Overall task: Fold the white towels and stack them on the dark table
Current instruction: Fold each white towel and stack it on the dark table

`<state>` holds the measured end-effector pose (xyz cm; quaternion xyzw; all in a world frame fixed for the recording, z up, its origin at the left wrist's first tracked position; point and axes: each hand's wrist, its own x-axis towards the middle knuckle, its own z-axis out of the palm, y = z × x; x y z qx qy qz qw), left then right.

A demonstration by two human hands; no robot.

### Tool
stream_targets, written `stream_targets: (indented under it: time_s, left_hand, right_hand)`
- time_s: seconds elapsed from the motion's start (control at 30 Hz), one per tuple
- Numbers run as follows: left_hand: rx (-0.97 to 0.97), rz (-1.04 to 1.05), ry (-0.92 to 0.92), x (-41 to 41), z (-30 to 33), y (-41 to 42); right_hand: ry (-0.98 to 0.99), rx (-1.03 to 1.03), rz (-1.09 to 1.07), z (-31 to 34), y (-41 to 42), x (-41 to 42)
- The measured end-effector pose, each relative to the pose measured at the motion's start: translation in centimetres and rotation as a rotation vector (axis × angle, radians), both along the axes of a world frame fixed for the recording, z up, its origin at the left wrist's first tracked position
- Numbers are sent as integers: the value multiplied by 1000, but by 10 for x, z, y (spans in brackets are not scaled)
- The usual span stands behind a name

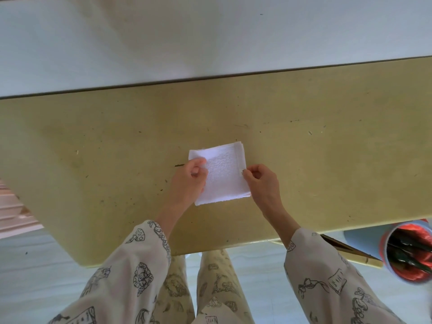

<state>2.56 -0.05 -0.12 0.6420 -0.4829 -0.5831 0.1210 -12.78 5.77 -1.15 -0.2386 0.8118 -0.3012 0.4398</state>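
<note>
One small white terry towel point(221, 174) lies folded into a compact square mid-tabletop point(93, 141) — both hands at it: left hand point(190, 181) fingers curled on its left edge, right hand point(261, 181) pinching the right edge. No stack yet — no other towels visible.

One folded white towel point(221, 173), one table point(93, 136), one bin point(408, 251) — two hands.

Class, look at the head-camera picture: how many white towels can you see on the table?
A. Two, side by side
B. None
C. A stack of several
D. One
D: a single folded white towel lies on the table, with the left hand and the right hand at its two side edges.
</note>
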Motion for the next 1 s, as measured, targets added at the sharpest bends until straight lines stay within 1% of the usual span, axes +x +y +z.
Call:
stream_targets:
  time_s: [0.1, 0.17, 0.23, 0.27, 0.3, 0.33, 0.37, 0.43, 0.47, 0.53, 0.63, 0.7, 1.0]
  left_hand:
    - [-15, -63, -6, 0, -2, -1]
    - [-49, -147, -18, 1, -4, -2]
    - [-97, -247, -38, 3, -6, -2]
    - [-128, -301, -56, 4, -7, -1]
    - [-158, -355, -74, 5, -7, -1]
    - [-185, -405, -91, 5, -6, 1]
    - [-204, -443, -99, 6, -5, 2]
    - [-221, -483, -104, 8, -3, 5]
    - [-221, -490, -105, 8, -3, 5]
    - [-232, -505, -108, 10, -5, 7]
    - [-259, -546, -138, 9, -8, 8]
    - [-264, -558, -156, 8, -9, 9]
    - [-291, -543, -165, 7, -13, 10]
  right_hand:
    - [132, 14, 44, 4, 0, 0]
    - [290, -34, 85, 4, 3, 2]
    - [526, -128, 241, 3, 6, 8]
    - [610, -170, 325, 0, 8, 12]
    - [653, -205, 373, -3, 8, 15]
    - [617, -208, 377, -2, 7, 18]
    - [539, -194, 336, 1, 5, 21]
    - [369, -133, 177, 3, 2, 22]
    - [313, -86, 106, 3, 1, 19]
    - [235, -19, 38, 3, 0, 15]
    - [165, 24, 5, 5, -4, 11]
    - [132, 15, -15, 7, -8, 9]
    - [42, 36, -70, 6, -21, 9]
